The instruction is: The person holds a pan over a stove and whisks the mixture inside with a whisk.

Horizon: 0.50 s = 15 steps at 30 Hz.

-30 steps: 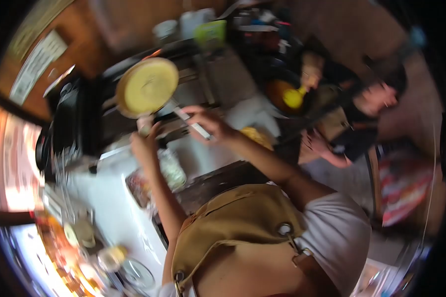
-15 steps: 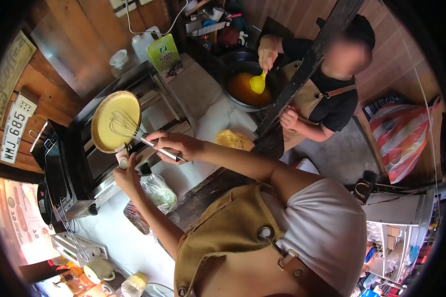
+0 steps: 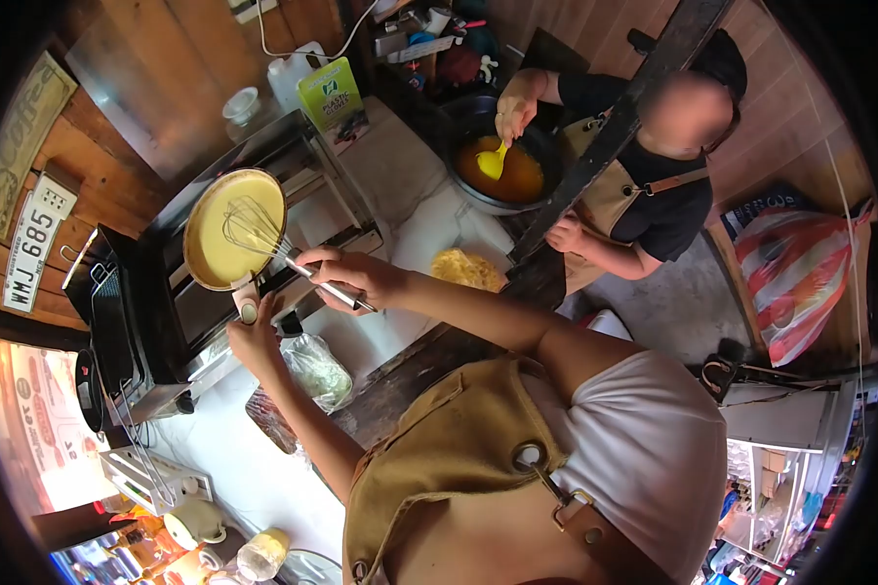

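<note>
My left hand (image 3: 255,341) is closed round the handle of a pan (image 3: 194,261) that holds a smooth pale yellow mixture (image 3: 217,234). In my right hand (image 3: 356,278) is the metal handle of a balloon whisk (image 3: 254,222). The whisk's wire loops are over the yellow mixture; whether they dip into it I cannot tell. Both hands are above the griddle and the counter's edge. A clear plastic bag (image 3: 317,375) with pale green contents lies just right of my left forearm.
Across a dark wooden post (image 3: 619,132), a co-worker (image 3: 644,185) holds a yellow ladle (image 3: 491,162) over a black wok (image 3: 478,203) of orange-brown liquid. A yellow crumbly heap (image 3: 466,271) lies on the counter. A green plastic-glove box (image 3: 332,102) stands behind the griddle (image 3: 337,190). Jars (image 3: 263,556) stand lower left.
The whisk has shifted slightly within the pan, while both my hands keep their grips. The co-worker's ladle has moved a little to the left over the wok. The whole view has shifted slightly.
</note>
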Tool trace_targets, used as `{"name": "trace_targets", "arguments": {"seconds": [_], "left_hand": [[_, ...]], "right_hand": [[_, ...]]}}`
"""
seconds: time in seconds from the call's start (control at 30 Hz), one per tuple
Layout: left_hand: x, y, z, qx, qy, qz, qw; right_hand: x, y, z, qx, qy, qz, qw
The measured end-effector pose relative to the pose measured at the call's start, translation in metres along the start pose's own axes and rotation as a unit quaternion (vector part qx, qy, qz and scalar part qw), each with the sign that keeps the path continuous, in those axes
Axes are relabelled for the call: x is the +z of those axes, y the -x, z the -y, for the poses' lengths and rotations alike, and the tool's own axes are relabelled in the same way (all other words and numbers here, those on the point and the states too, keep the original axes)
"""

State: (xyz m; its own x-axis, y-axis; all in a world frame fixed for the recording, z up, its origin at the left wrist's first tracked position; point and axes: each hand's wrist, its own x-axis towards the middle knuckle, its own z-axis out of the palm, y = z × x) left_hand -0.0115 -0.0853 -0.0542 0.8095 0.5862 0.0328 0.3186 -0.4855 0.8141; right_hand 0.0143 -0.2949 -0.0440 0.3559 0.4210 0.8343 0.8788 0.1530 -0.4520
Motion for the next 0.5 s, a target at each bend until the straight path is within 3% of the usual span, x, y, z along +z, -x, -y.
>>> {"name": "trace_targets", "arguments": {"seconds": [0.1, 0.3, 0.4, 0.5], "left_hand": [[-0.0002, -0.0001, 0.0000, 0.007, -0.008, -0.008, 1.000], [-0.0025, 0.0046, -0.0076, 0.005, -0.026, -0.010, 1.000], [-0.0022, 0.0049, -0.0070, 0.003, -0.019, -0.011, 1.000], [-0.0031, 0.0050, -0.0086, 0.004, -0.018, -0.006, 1.000]], "right_hand": [[-0.0028, 0.0021, 0.0059, 0.100, -0.073, 0.031, 0.992], [-0.0028, -0.0006, 0.0076, 0.114, -0.018, 0.014, 0.993], [-0.0017, -0.0007, 0.0055, 0.072, -0.081, 0.015, 0.994], [-0.0043, 0.0002, 0.0044, 0.091, 0.009, 0.033, 0.995]]}}
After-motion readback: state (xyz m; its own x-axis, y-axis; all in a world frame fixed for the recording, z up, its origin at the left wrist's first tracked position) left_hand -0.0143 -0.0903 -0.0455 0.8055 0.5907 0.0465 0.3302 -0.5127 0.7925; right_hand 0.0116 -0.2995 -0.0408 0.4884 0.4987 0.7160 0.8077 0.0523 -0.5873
